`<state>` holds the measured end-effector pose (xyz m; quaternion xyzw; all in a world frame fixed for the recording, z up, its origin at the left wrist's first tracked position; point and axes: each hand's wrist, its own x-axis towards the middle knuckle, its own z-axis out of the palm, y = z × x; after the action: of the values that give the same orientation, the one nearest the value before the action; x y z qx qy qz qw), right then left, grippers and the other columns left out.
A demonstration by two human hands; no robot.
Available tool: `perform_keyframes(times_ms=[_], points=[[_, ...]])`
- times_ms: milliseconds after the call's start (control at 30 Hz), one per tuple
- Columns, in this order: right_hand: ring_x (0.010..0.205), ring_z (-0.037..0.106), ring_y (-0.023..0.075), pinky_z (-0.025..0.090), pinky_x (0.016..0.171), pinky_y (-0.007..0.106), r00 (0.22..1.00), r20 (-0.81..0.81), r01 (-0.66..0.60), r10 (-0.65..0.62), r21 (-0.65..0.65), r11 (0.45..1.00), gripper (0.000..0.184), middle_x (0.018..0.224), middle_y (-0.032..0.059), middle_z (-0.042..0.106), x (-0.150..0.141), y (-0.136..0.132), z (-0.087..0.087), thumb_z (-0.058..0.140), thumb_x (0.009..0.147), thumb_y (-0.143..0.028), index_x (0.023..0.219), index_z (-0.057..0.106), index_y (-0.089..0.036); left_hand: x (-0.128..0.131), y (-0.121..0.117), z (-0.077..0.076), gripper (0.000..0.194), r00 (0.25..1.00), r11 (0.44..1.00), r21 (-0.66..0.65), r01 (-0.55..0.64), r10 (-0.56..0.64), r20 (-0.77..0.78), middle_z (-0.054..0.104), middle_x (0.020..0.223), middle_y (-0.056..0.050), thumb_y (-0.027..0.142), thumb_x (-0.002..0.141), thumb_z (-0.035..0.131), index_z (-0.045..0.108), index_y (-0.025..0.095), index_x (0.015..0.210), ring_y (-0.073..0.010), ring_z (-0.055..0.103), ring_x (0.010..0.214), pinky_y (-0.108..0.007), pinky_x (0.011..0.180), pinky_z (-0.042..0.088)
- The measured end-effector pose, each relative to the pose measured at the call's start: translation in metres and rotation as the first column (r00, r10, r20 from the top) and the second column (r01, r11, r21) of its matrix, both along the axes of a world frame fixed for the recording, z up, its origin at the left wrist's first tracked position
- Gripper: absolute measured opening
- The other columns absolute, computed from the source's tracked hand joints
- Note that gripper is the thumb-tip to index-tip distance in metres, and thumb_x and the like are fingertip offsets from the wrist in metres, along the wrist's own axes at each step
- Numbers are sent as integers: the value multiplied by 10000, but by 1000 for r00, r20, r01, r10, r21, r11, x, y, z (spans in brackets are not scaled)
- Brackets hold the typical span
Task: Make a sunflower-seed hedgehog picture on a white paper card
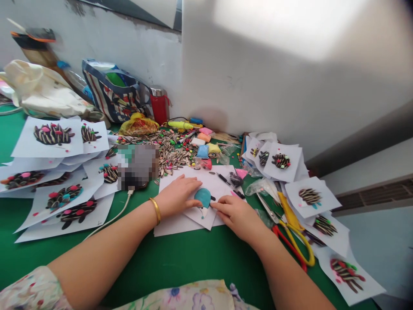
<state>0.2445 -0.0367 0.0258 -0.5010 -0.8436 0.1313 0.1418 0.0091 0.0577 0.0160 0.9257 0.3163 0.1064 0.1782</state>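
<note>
A flat patch of blue modelling clay (202, 196) lies on white paper (174, 221) in front of me, with a small dark piece (213, 199) at its right edge. Below it, a pointed white part with a small teal dot shows. My left hand (177, 194), a gold bangle at its wrist, rests flat on the paper, fingers stretched and thumb beside the clay. From the right, my right hand (240, 217) reaches in. Its index finger is extended and touches down beside the dark piece, while the other fingers bend loosely. I see nothing gripped in either hand.
Striped sunflower seeds (174, 150) and coloured clay packets (202, 150) lie behind the paper. Pens (226, 180) and scissors (284, 221) are to the right. Seed-decorated hedgehog pictures (64, 198) are piled on both sides. A phone-like blurred object with a cable (124, 206) sits left.
</note>
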Motion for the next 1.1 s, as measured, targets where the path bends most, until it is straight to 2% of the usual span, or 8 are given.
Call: perform_keyframes(times_ms=[200,433,733,900,1100], points=[[868,607,198,493,764,319,996,87,-9,4,57,998,296,979,91,655,-5,0,-3,524,928,-191,1157,699,-256,1,-1,2,587,1000,1000,-9,0,0,14,557,1363,-145,470,825,660,486,213,1323,-306,473,1307,-542,1117,261],[904,615,193,505,807,318,999,18,37,-38,27,999,334,1035,89,660,-1,-1,0,487,947,-216,1242,643,-236,1,-1,3,576,1000,1000,-11,-3,4,25,571,1345,-144,468,812,673,507,221,1305,-311,492,1290,-538,1114,274],[824,587,181,488,742,303,998,55,6,-10,72,997,300,933,85,636,-5,-1,-1,520,937,-233,1189,680,-260,2,-2,5,567,1000,1000,-11,-9,10,17,572,1343,-143,456,810,679,510,220,1297,-316,491,1289,-545,1114,271],[876,604,177,499,784,297,1000,22,10,-10,9,1000,345,1004,73,638,1,-2,4,526,930,-217,1256,630,-265,1,-2,5,563,1000,1000,-14,-13,13,20,571,1345,-143,454,813,675,511,223,1299,-316,493,1289,-550,1116,268],[865,599,187,493,766,306,995,97,-32,32,0,999,319,969,75,631,4,-3,6,553,920,-223,1215,660,-276,2,-2,4,574,1000,1000,-12,-8,8,16,567,1354,-142,437,815,679,499,221,1315,-312,476,1306,-543,1120,267]])
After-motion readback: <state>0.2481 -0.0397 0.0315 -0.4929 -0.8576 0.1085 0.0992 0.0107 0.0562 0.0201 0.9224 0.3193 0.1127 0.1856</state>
